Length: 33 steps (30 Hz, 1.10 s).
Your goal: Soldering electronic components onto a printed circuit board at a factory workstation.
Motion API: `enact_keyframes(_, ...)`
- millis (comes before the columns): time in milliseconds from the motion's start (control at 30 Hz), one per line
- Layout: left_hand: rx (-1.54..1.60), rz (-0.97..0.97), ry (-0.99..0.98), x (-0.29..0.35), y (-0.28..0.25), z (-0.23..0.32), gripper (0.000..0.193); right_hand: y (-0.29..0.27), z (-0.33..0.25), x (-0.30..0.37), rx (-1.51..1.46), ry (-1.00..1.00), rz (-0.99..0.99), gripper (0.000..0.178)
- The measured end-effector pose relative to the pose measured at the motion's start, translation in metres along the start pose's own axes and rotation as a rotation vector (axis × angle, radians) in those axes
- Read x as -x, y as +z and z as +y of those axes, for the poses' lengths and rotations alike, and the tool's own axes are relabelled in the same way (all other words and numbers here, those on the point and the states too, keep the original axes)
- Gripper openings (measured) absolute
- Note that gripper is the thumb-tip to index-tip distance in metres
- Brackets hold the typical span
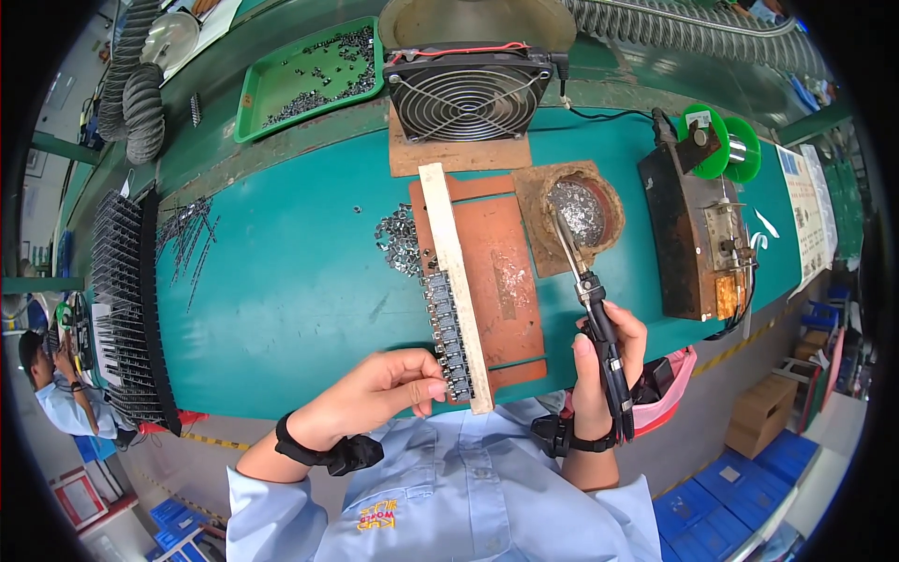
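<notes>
Teal bench (281,281) fills mid-frame, a green tray (309,75) upper left. Left hand (379,393) pinches the near end of a pale wooden strip (454,281) running bottom to top. Right hand (609,361) grips a soldering iron (585,281), tip pointing up-left into a solder pot (581,211). White label sheets (805,211) lie far right.

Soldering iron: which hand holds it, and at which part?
The right hand holds the soldering iron by its black handle; its tip lies over the solder pot.

Single head-worn fisheye view, looking steeply down and forward, close over the green bench (281,281). Wearer's shirt (468,496) at 6 o'clock; fan (468,94) at 12 o'clock. Edges curve.
</notes>
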<state>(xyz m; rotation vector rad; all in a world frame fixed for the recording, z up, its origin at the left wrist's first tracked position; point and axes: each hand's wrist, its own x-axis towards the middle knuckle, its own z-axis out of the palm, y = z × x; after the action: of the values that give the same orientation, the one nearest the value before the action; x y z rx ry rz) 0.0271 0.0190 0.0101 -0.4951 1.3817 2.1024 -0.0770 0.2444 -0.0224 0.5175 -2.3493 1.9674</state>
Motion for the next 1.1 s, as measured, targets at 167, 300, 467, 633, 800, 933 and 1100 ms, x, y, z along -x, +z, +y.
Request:
enact_keyframes(167,0.019,-0.021,0.038,0.0,0.0,-0.003,0.01,0.002,-0.004,0.001,-0.032,0.062,0.02,0.039)
enact_keyframes(300,0.028,-0.038,0.043,0.0,-0.002,-0.002,0.011,-0.006,-0.007,0.011,-0.188,0.081,0.057,0.041)
enact_keyframes(467,0.04,-0.075,0.015,-0.001,-0.006,0.001,0.012,-0.033,-0.011,0.027,-0.048,-0.22,-0.146,0.04)
enact_keyframes(633,0.051,-0.098,0.003,-0.002,-0.009,0.0,0.011,-0.043,-0.037,0.031,0.057,-0.327,-0.352,0.036)
enact_keyframes(800,0.061,-0.097,0.025,-0.003,-0.01,-0.002,0.011,-0.045,-0.049,0.033,0.148,-0.375,-0.54,0.035)
enact_keyframes(933,0.078,-0.087,0.033,-0.002,-0.009,-0.004,0.012,-0.043,-0.052,0.031,0.136,-0.368,-0.573,0.036)
enact_keyframes(1100,0.078,-0.068,0.033,-0.001,-0.006,-0.003,0.012,-0.043,-0.054,0.031,0.159,-0.378,-0.584,0.036)
